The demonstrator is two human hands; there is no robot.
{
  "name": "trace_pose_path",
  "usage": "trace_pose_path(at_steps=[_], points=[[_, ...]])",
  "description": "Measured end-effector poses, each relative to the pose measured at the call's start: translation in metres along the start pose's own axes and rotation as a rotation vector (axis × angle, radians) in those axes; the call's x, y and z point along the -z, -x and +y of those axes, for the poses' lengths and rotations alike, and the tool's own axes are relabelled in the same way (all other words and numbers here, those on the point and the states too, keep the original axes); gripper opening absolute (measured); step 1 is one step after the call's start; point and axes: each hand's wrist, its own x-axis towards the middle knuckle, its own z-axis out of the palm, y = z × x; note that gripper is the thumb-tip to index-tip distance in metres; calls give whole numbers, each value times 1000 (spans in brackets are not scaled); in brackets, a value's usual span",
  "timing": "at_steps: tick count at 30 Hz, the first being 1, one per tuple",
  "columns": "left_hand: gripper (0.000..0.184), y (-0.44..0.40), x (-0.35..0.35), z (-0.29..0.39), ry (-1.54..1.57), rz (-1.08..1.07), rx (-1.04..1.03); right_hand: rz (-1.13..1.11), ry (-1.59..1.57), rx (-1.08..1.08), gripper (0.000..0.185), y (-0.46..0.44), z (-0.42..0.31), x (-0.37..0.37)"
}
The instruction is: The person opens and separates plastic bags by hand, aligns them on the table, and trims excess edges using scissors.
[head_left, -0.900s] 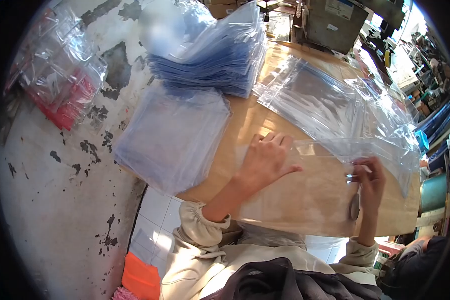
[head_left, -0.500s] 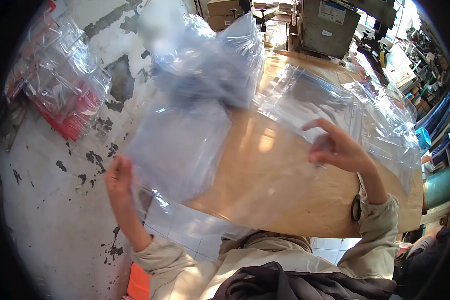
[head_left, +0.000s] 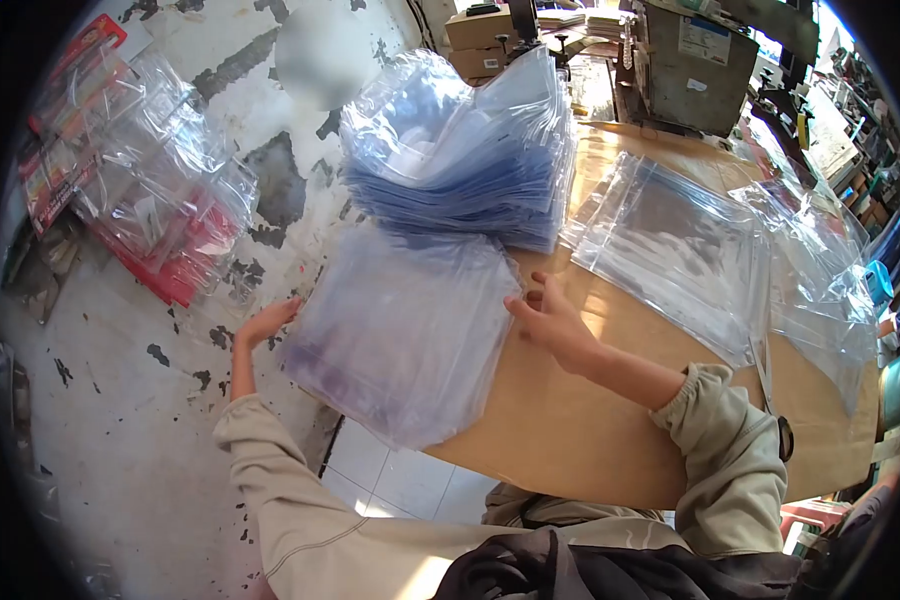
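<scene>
The low stack of clear plastic sheets [head_left: 400,335] lies on the tabletop [head_left: 570,440] between the left hand [head_left: 268,322] and the right hand [head_left: 552,322]; whether they grasp its edges, I cannot tell. Behind is a taller pile [head_left: 460,200] (bluish at the side).

Free room is left on the brown table [head_left: 580,440] between the low stack of clear sheets [head_left: 400,345] and the clear bags [head_left: 682,262], narrowed by the right hand [head_left: 553,322] and its forearm [head_left: 635,375]. The far end is pinched by the taller pile [head_left: 465,195]; on the right, what seem to be scissors [head_left: 786,438] are met.
</scene>
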Motion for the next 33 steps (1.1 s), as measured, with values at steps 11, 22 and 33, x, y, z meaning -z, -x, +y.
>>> trace_pose_path(at_steps=[11, 22, 33], points=[[86, -12, -48, 19, 300, -233, -62, 112, -142, 64, 75, -6, 19, -32], [80, 28, -67, 54, -317, 23, -318, -52, 163, 45, 42, -3, 8, -2], [49, 249, -250, 247, 134, -3, -1054, 308, 1106, 580, 20, 70, 25, 203]])
